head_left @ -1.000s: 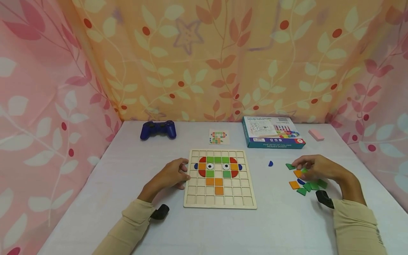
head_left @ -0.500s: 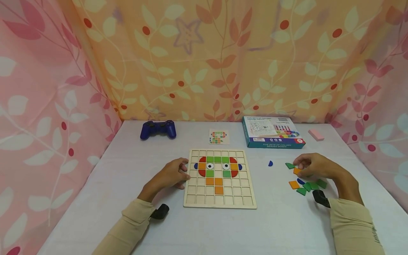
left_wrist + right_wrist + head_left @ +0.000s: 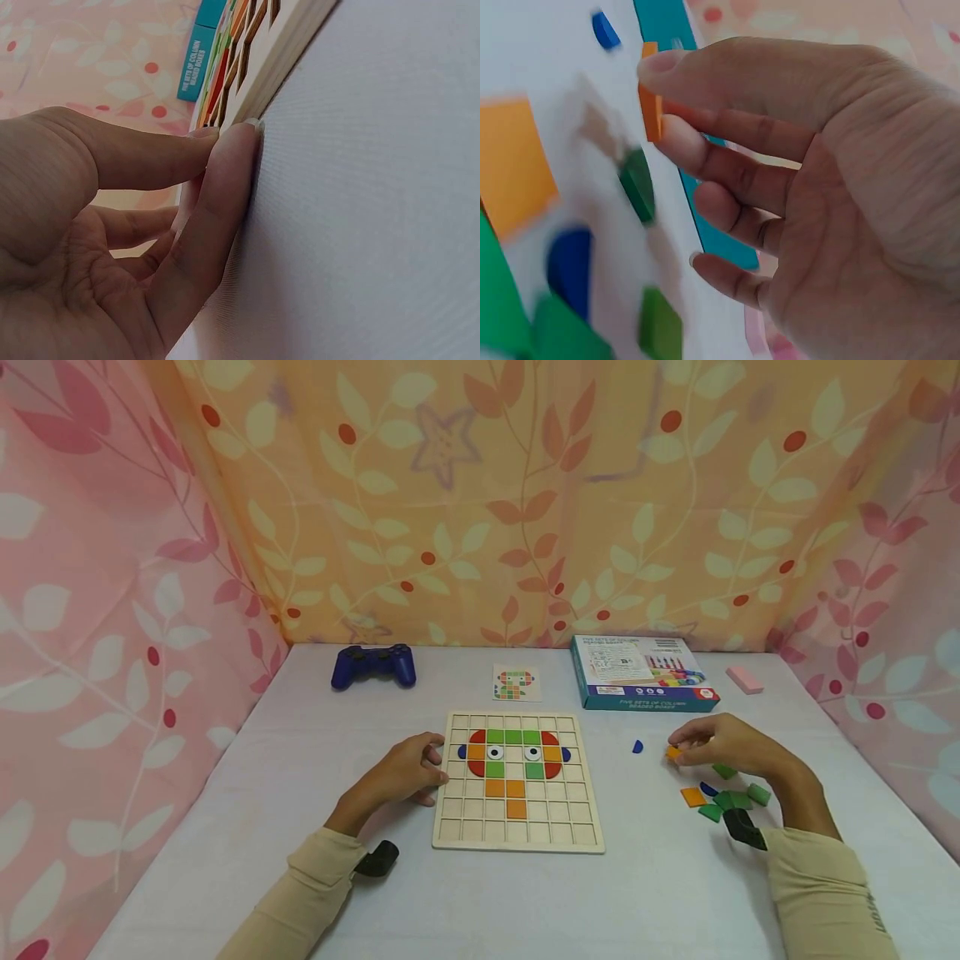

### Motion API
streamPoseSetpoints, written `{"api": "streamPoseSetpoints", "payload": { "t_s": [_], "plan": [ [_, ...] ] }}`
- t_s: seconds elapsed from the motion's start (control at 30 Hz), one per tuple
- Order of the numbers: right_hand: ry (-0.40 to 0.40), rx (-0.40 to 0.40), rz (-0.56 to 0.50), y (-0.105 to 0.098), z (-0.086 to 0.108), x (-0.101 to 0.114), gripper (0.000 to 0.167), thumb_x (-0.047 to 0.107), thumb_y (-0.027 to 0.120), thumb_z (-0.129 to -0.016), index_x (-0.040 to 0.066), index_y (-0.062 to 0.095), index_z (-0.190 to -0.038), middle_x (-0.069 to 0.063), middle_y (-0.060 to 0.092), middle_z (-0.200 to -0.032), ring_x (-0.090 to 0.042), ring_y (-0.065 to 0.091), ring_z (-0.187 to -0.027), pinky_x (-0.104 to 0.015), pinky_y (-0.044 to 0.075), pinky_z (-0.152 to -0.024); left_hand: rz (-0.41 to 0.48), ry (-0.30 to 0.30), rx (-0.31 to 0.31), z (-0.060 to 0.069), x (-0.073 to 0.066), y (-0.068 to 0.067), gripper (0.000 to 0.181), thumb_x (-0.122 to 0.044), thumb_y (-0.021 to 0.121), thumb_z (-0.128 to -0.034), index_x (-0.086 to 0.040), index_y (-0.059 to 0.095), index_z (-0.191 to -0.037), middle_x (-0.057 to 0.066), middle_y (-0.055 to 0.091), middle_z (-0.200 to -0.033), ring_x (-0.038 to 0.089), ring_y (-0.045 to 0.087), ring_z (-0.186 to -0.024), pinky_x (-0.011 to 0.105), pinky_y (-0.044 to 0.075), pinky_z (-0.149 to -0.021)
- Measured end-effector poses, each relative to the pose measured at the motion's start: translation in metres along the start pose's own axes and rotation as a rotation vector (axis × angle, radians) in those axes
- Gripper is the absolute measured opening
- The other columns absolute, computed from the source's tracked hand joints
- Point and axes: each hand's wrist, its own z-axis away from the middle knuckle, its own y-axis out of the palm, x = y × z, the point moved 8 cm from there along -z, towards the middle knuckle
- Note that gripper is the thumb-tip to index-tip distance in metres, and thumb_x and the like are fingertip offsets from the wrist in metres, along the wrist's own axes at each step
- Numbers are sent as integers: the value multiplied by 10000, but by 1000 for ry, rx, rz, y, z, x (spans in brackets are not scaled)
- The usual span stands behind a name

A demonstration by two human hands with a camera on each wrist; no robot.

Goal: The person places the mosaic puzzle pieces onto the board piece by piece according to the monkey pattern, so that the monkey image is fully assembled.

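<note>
The wooden grid board (image 3: 467, 832) carries a face-like pattern of red, green, orange and blue pieces, with three orange squares below. My left hand (image 3: 402, 770) holds the board's left edge; in the left wrist view that hand's (image 3: 97, 247) thumb and a finger meet at the board's edge (image 3: 262, 82). To the board's right, my right hand (image 3: 731, 747) pinches an orange square (image 3: 672, 752), seen edge-on in the right wrist view as an orange tile (image 3: 652, 112) lifted off the cloth. Green pieces (image 3: 739, 800), another orange square (image 3: 693, 797) and a blue half-round (image 3: 708, 789) lie nearby.
Behind the board lies a pattern card (image 3: 517, 683). A blue game controller (image 3: 373, 666) is at the back left, a flat box (image 3: 645, 672) and a pink block (image 3: 745, 680) at the back right. One blue half-round (image 3: 637, 747) lies between board and right hand.
My right hand took hold of the orange square and moved it left and slightly up, away from the loose pieces. The left hand stays at the board's edge.
</note>
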Motion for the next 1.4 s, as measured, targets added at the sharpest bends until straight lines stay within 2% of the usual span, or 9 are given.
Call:
{"api": "streamPoseSetpoints", "payload": {
  "t_s": [0.13,0.43,0.7,0.97,1.27,1.4],
  "plan": [
    [-40,1,-11,13,-8,22,423,326,810,-926,67,752,-1257,-97,727,-1208,-263,598,-1093,-317,558,-866,3,-1,1,1,0,1,643,-4,745,-948,-6,471,-1530,147,567,-1223,219,627,-900,324,671,-666],
    [-153,14,-8,47,-23,72,326,297,825,-901,95,783,-1153,-29,706,-1021,-247,561,-972,-300,528,-782,-4,1,0,0,-3,2,646,-10,745,-952,-12,469,-1536,140,567,-1223,219,628,-896,317,669,-664],
    [-241,-23,19,73,-22,113,295,333,828,-885,172,798,-1130,15,731,-1111,-256,515,-1075,-341,494,-825,0,3,8,2,-5,2,650,-4,741,-953,-2,460,-1539,150,562,-1238,221,624,-911,323,670,-669],
    [-293,-28,33,100,-22,147,285,296,851,-876,157,818,-1123,15,705,-1073,-254,504,-1065,-344,476,-780,-1,-9,2,2,-5,1,653,-3,752,-947,-12,469,-1535,144,564,-1234,223,626,-911,312,669,-661],
    [-411,-1,98,129,-10,179,205,254,847,-891,200,825,-1087,90,717,-1057,-202,500,-1074,-369,471,-856,-3,-20,-4,1,-3,0,659,-4,753,-947,-23,468,-1540,146,573,-1248,224,636,-905,320,671,-666],
    [-440,23,116,140,-6,189,211,263,860,-880,201,830,-1079,105,714,-1074,-189,508,-1113,-428,471,-949,-2,-27,-8,1,-1,0,662,-3,752,-947,-30,467,-1543,141,574,-1247,220,636,-908,319,670,-668]
  ]
}}
